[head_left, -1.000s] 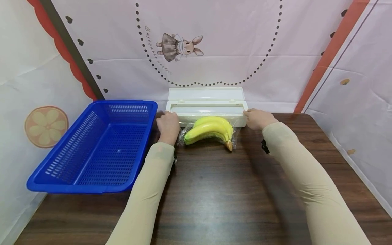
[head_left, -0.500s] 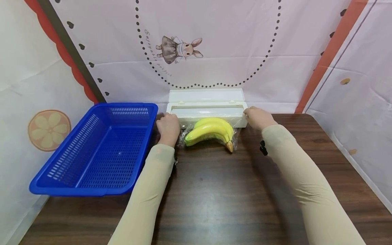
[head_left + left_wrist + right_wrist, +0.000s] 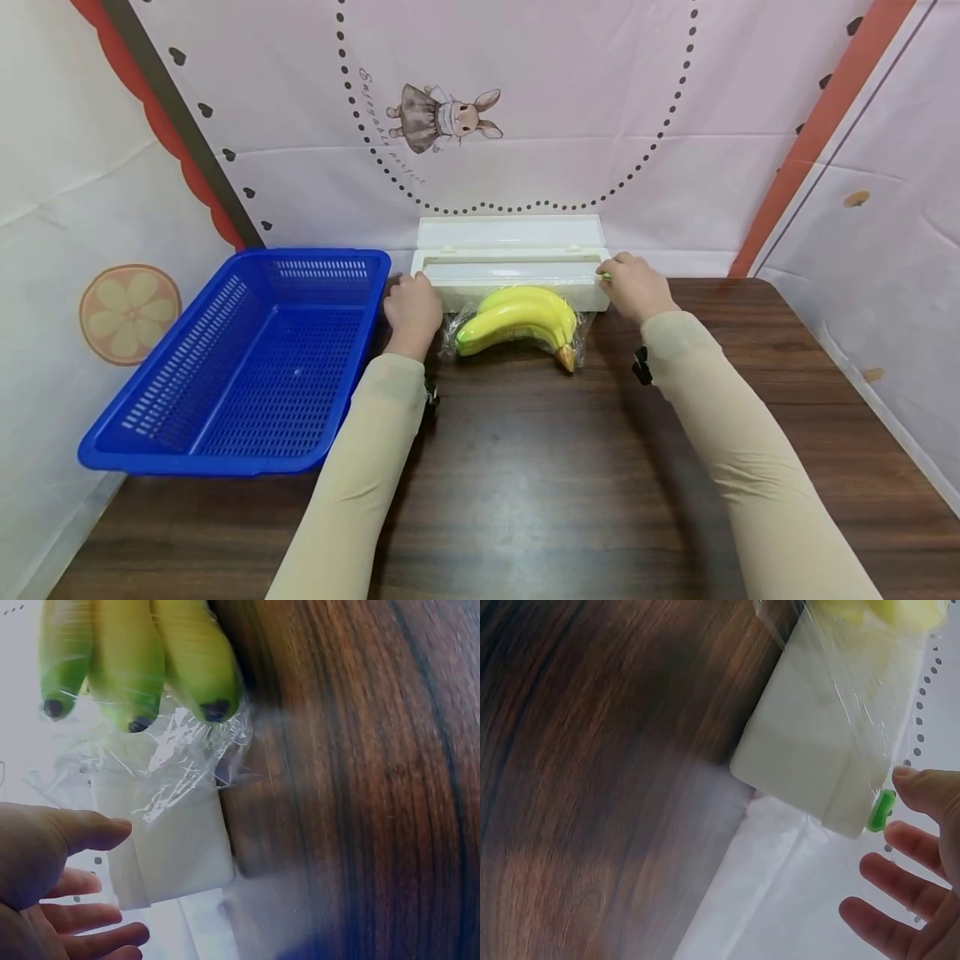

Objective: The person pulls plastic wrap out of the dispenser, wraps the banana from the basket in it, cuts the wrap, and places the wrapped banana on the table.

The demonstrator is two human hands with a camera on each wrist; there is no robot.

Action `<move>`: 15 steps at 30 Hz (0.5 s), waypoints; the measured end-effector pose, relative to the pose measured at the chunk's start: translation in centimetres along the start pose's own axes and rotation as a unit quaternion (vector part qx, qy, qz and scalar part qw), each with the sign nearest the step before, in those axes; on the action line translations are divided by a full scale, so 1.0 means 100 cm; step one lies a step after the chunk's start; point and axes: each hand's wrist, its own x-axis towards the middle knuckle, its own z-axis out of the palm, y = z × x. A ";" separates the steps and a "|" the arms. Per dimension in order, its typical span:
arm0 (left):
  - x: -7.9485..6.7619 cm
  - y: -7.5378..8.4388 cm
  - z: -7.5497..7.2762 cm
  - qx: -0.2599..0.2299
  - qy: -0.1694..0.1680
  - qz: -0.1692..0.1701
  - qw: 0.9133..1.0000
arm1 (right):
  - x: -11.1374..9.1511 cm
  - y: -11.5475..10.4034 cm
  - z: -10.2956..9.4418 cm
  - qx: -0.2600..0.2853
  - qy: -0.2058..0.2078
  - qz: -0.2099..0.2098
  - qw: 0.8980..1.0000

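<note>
A white cling film dispenser (image 3: 517,297) stands against the back wall with its lid (image 3: 510,230) raised; a film roll (image 3: 517,271) shows inside. Yellow-green bananas (image 3: 517,321) lie in front, covered by clear film (image 3: 161,776) that extends over the dispenser's front. My left hand (image 3: 414,310) is at the dispenser's left end, thumb and fingers apart in the left wrist view, thumb tip beside its edge. At the right end my right hand (image 3: 637,287) pinches a small green slider (image 3: 881,810) between thumb and index finger; its other fingers are spread.
A blue slatted basket (image 3: 225,463) stands to the left, close beside my left forearm. Dark wooden tabletop (image 3: 510,467) extends in front of the bananas. Printed cloth walls (image 3: 562,100) enclose the table at the back and sides.
My right hand has shifted slightly, and the green slider now shows at its fingertips. The left hand has stayed almost in place; the bananas and dispenser have not visibly moved.
</note>
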 end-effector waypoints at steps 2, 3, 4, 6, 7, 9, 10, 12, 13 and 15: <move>-0.001 0.000 -0.001 -0.004 -0.002 0.007 1.000 | 0.001 0.000 0.002 -0.010 0.007 -0.007 1.000; -0.001 0.000 -0.001 -0.006 -0.002 0.013 1.000 | 0.001 0.000 0.004 -0.014 0.009 -0.010 1.000; -0.002 0.000 -0.001 -0.009 -0.002 0.020 1.000 | 0.002 0.000 0.005 -0.017 0.011 -0.011 1.000; -0.003 0.001 -0.002 -0.017 0.001 0.041 0.999 | 0.002 0.000 0.006 -0.023 0.016 -0.014 1.000; -0.003 0.002 -0.002 -0.024 0.001 0.052 0.998 | 0.003 0.000 0.007 -0.024 0.018 -0.014 0.999; -0.004 0.003 -0.001 -0.031 0.004 0.077 0.997 | 0.004 -0.001 0.009 -0.023 0.023 -0.015 0.999; -0.004 0.004 -0.001 -0.034 0.005 0.089 0.995 | 0.004 -0.001 0.009 -0.022 0.025 -0.015 0.999; -0.003 0.004 0.001 -0.036 0.009 0.111 0.993 | 0.005 -0.002 0.010 -0.023 0.030 -0.017 0.999; -0.003 0.004 0.001 -0.035 0.011 0.119 0.992 | 0.005 -0.002 0.011 -0.024 0.034 -0.018 0.999; -0.002 0.004 0.003 -0.029 0.020 0.133 0.990 | 0.005 -0.003 0.011 -0.026 0.042 -0.023 0.998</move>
